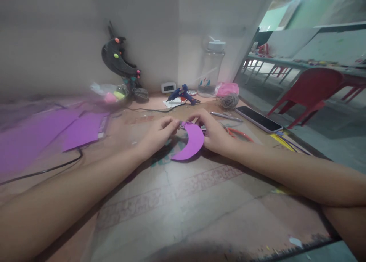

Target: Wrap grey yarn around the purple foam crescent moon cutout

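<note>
A purple crescent moon cut-out point(196, 142) hangs tilted between my hands, over the middle of the board. My right hand point(213, 134) grips its upper right edge, fingers curled behind it. At the crescent's upper tip, my left hand point(164, 130) is closed in a pinch on a small greyish bit, too small to make out. Orange-handled scissors point(241, 133) lie behind my right wrist, partly hidden by it. Beyond the hands is a silver pen point(227, 116). A blue glue gun point(183, 94) rests farther back.
Purple sheets point(82, 130) and a black cable point(48, 169) lie at left. Along the wall stand a dark crescent decoration point(114, 58), a small digital clock point(168, 87) and a clear bottle point(211, 69). Grey yarn point(228, 101) and a phone point(259, 119) are at right.
</note>
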